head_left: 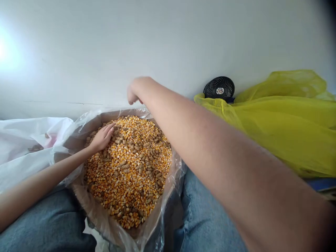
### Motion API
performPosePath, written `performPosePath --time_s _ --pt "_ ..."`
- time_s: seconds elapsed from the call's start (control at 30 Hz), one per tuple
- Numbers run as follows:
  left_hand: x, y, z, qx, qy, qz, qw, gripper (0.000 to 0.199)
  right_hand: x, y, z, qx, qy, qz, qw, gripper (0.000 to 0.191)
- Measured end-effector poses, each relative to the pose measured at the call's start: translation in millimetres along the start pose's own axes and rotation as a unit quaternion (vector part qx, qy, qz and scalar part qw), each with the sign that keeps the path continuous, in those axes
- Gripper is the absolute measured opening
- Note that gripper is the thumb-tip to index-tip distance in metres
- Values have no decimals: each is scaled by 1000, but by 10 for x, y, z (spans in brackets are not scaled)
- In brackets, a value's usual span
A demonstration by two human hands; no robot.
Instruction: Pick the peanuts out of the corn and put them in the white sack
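Observation:
A heap of dried yellow corn kernels [123, 185] fills a cardboard box [110, 116] lined with a clear plastic bag [174, 178]. Many brown peanuts in their shells [139, 170] lie mixed through the kernels. My left hand [102, 137] rests palm down on the heap's left side, fingers apart, touching kernels and shells. My right hand [134, 91] hangs in the air above the box's far rim, fingers curled. Its fingertips are partly hidden, and I cannot tell whether they hold anything.
A white plastic sack [28, 154] with a few peanuts on it lies left of the box. A crumpled yellow-green plastic sheet [283, 122] lies to the right, with a small black round fan [219, 88] behind it. A white wall [168, 45] stands beyond. My denim-covered legs [207, 213] flank the box.

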State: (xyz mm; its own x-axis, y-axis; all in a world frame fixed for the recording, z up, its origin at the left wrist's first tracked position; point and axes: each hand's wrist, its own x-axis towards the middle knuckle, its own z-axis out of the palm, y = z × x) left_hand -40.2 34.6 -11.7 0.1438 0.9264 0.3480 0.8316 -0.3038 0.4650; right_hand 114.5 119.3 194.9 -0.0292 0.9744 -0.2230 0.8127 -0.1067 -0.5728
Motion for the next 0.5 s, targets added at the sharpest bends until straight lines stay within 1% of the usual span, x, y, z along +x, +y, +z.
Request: performPosePath --time_s 0.03,0.07,0.1,0.13,0.17,0.2,0.23,0.3,0.37,0.4,0.43,0.5 --pt "5 1 -12 -4 4 -11 1000 50 -101 90 35 -31 12 -23 999 38" --pt "8 9 -33 -6 14 -22 1000 49 -197 230 93 -50 19 -55 997 32" --pt "8 25 -63 -5 28 -27 999 48 -280 409 169 -105 17 -142 984 26" --pt "5 48 -101 0 40 -21 999 47 -346 613 261 -158 0 -222 962 19" --pt "-2 75 -145 10 44 -4 999 45 -394 827 362 -194 -9 -281 940 15" --pt "-11 105 -190 23 38 23 999 42 -425 1035 467 -214 -18 -317 924 11" --pt "-24 136 -233 39 22 59 997 40 -445 1227 574 -219 -33 -342 913 7" --pt "-56 188 -299 70 -42 141 987 35 -476 1529 774 -203 -55 -362 908 5" --pt "-91 219 -323 94 -116 216 965 32 -519 1710 945 -183 -74 -371 907 7" --pt "-106 225 -320 102 -143 241 954 31 -546 1758 1016 -174 -79 -371 909 8" --pt "-116 225 -309 110 -160 256 947 31 -574 1783 1078 -163 -78 -366 913 10" --pt "-124 212 -276 120 -170 262 943 31 -619 1784 1173 -143 -78 -353 921 13"
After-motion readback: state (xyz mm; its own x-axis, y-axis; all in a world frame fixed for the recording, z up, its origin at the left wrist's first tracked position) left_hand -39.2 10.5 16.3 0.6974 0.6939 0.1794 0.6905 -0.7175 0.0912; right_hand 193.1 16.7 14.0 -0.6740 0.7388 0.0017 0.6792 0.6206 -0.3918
